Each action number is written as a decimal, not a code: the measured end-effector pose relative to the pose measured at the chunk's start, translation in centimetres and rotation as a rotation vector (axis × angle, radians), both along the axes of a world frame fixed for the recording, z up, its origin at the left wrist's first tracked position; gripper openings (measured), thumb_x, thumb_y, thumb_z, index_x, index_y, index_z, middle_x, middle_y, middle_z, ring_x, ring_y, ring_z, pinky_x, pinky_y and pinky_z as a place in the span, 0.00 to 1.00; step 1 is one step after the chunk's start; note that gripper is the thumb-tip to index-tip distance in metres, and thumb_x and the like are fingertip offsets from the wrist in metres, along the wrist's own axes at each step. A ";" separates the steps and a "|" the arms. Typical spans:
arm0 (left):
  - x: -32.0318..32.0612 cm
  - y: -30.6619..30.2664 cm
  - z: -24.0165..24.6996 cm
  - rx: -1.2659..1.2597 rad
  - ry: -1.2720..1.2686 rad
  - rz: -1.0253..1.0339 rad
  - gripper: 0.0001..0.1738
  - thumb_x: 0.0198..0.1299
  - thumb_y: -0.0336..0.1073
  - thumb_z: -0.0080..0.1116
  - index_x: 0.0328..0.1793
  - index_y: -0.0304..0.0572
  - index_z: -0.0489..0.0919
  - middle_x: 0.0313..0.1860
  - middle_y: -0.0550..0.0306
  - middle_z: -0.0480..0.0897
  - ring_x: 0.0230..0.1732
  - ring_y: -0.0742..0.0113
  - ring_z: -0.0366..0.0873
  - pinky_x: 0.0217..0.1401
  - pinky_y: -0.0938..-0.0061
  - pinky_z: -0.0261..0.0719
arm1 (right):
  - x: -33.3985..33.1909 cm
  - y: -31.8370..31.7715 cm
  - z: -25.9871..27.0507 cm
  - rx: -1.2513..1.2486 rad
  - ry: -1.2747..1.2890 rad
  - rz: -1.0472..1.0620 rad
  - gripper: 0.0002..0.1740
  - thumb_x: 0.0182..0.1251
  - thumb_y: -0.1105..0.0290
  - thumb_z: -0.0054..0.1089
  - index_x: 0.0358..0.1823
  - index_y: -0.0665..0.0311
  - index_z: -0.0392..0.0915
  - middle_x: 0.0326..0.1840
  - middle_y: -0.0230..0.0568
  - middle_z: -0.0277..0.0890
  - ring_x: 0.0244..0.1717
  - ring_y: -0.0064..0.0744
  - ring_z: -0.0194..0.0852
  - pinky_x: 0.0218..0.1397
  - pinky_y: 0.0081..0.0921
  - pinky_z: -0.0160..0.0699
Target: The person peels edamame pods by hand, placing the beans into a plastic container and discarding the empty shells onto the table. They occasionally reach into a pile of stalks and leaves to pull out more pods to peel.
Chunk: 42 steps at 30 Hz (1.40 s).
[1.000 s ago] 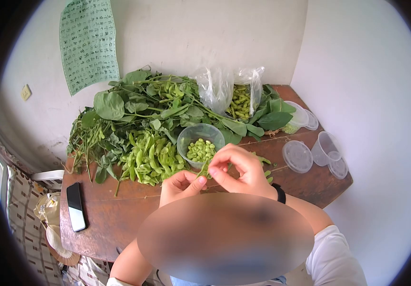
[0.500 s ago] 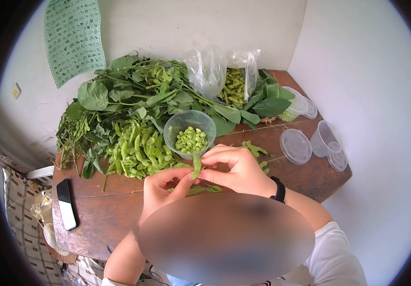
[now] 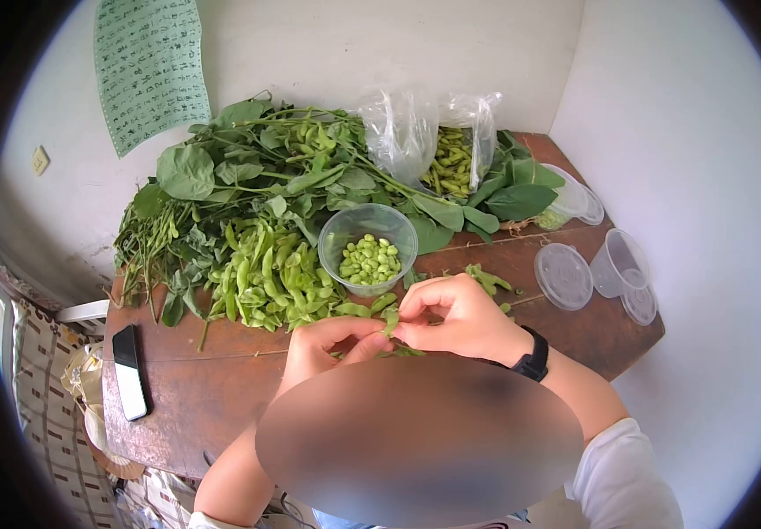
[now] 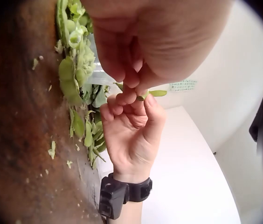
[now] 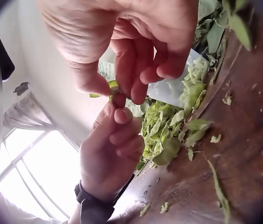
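Note:
Between both hands is one green pod (image 3: 390, 321), in front of a clear round tub (image 3: 368, 250) holding shelled green beans (image 3: 370, 261). The left hand (image 3: 332, 348) pinches the pod's near end with thumb and finger. From the other side the right hand (image 3: 462, 319) pinches it too, as the left wrist view shows with the pod (image 4: 158, 93) sticking out past the right hand's (image 4: 134, 135) thumb. In the right wrist view the pod (image 5: 113, 86) lies bent between the fingertips. A heap of pods (image 3: 270, 278) lies left of the tub.
Leafy stalks (image 3: 248, 167) spread along the back, beside plastic bags (image 3: 402, 137) with pods. At right are a clear cup (image 3: 614, 263) and lids (image 3: 563, 275). Loose pods (image 3: 489, 279) lie right of the tub; a phone (image 3: 129, 373) is at the table's left edge.
The pod, seen upright between the hands half a second ago, is now lower between closer fingertips. The whole head view has shifted a little. Both hands keep pinching.

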<state>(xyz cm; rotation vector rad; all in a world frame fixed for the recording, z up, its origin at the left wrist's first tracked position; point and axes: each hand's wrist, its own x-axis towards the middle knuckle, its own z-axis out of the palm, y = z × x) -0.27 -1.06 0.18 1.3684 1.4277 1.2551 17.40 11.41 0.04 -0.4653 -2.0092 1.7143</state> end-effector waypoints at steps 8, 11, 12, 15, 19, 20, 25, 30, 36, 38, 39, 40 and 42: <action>0.2 -0.2 0.3 -0.071 -0.070 -0.024 0.10 0.66 0.30 0.61 0.48 0.29 0.83 0.38 0.55 0.87 0.40 0.74 0.83 0.44 0.79 0.81 | 0.2 -0.1 -0.2 -0.005 -0.104 -0.022 0.04 0.59 0.77 0.66 0.31 0.70 0.79 0.31 0.30 0.76 0.33 0.16 0.71 0.38 0.18 0.71; 0.0 0.0 -0.1 -0.100 -0.084 -0.024 0.11 0.67 0.32 0.61 0.50 0.31 0.83 0.37 0.57 0.87 0.39 0.77 0.82 0.41 0.81 0.80 | 0.1 0.0 -0.5 -0.053 -0.085 -0.015 0.04 0.61 0.77 0.65 0.32 0.70 0.79 0.32 0.29 0.76 0.34 0.15 0.71 0.38 0.18 0.71; -0.1 0.0 -0.2 -0.117 -0.104 -0.028 0.12 0.67 0.33 0.61 0.51 0.32 0.83 0.37 0.58 0.87 0.38 0.78 0.81 0.38 0.82 0.79 | 0.0 0.0 -0.5 -0.065 -0.083 -0.015 0.03 0.62 0.76 0.64 0.33 0.70 0.80 0.32 0.28 0.76 0.34 0.14 0.71 0.38 0.17 0.71; -0.2 0.1 -0.5 -0.127 -0.138 -0.037 0.13 0.67 0.34 0.60 0.52 0.33 0.82 0.37 0.59 0.87 0.35 0.81 0.79 0.34 0.84 0.76 | 0.0 0.1 -0.7 -0.122 -0.087 -0.010 0.03 0.64 0.76 0.63 0.34 0.69 0.80 0.32 0.27 0.77 0.34 0.13 0.71 0.37 0.16 0.71; -0.3 0.2 -0.9 -0.109 -0.192 -0.037 0.13 0.67 0.36 0.61 0.51 0.33 0.82 0.37 0.60 0.87 0.30 0.82 0.76 0.30 0.85 0.74 | -0.1 0.2 -0.8 -0.123 -0.084 -0.006 0.05 0.66 0.75 0.61 0.36 0.69 0.81 0.32 0.27 0.78 0.33 0.12 0.70 0.37 0.15 0.70; -0.3 0.2 -0.8 -0.112 -0.193 -0.038 0.13 0.67 0.36 0.61 0.51 0.33 0.82 0.37 0.60 0.87 0.30 0.82 0.76 0.30 0.85 0.74 | -0.2 0.2 -0.9 -0.138 -0.037 -0.042 0.07 0.67 0.71 0.62 0.37 0.70 0.82 0.29 0.27 0.78 0.30 0.10 0.70 0.31 0.14 0.68; 0.2 0.3 -0.2 -0.114 -0.255 0.029 0.09 0.68 0.33 0.59 0.46 0.33 0.81 0.32 0.59 0.85 0.25 0.81 0.73 0.27 0.85 0.73 | -0.1 0.3 -0.3 -0.149 -0.036 -0.109 0.12 0.69 0.68 0.61 0.40 0.72 0.83 0.30 0.31 0.81 0.29 0.11 0.72 0.29 0.14 0.69; -0.2 0.5 -0.5 -0.219 -0.219 0.081 0.09 0.66 0.31 0.59 0.47 0.31 0.80 0.32 0.57 0.84 0.22 0.80 0.73 0.22 0.84 0.72 | 0.1 0.5 0.6 -0.179 0.081 -0.205 0.11 0.69 0.71 0.60 0.45 0.74 0.82 0.41 0.40 0.85 0.41 0.20 0.79 0.45 0.19 0.77; 0.0 0.6 -0.4 -0.267 -0.156 0.080 0.19 0.64 0.29 0.60 0.59 0.28 0.75 0.34 0.54 0.84 0.24 0.79 0.76 0.20 0.85 0.72 | -1.8 1.6 0.5 0.548 0.070 -0.476 0.21 0.61 0.77 0.64 0.57 0.60 0.80 0.36 0.26 0.77 0.30 0.16 0.68 0.34 0.16 0.68; 0.0 0.7 -0.3 -0.260 -0.174 0.086 0.26 0.62 0.30 0.64 0.64 0.27 0.71 0.34 0.49 0.85 0.25 0.74 0.81 0.18 0.84 0.73 | -1.5 1.4 0.6 0.452 0.087 -0.464 0.22 0.62 0.77 0.64 0.59 0.60 0.80 0.37 0.24 0.75 0.30 0.14 0.62 0.33 0.15 0.64; 0.1 0.6 0.0 -0.266 -0.174 0.072 0.26 0.62 0.30 0.64 0.64 0.27 0.71 0.34 0.49 0.85 0.25 0.74 0.81 0.18 0.84 0.73 | -1.4 1.4 0.7 0.365 0.114 -0.433 0.23 0.64 0.77 0.64 0.61 0.60 0.79 0.37 0.22 0.74 0.30 0.12 0.57 0.32 0.14 0.61; 0.3 0.6 0.3 -0.287 -0.196 0.086 0.25 0.63 0.30 0.62 0.65 0.28 0.71 0.35 0.49 0.86 0.24 0.76 0.80 0.17 0.85 0.72 | -1.2 1.6 0.7 0.273 0.167 -0.431 0.17 0.67 0.75 0.62 0.57 0.63 0.81 0.35 0.23 0.76 0.29 0.12 0.60 0.30 0.14 0.62; 0.2 0.6 0.2 -0.282 -0.202 0.097 0.22 0.69 0.32 0.55 0.66 0.31 0.70 0.34 0.48 0.86 0.20 0.76 0.78 0.14 0.85 0.70 | 0.0 2.2 1.4 0.176 0.107 -0.425 0.13 0.70 0.71 0.60 0.53 0.65 0.82 0.32 0.25 0.76 0.28 0.12 0.62 0.30 0.14 0.63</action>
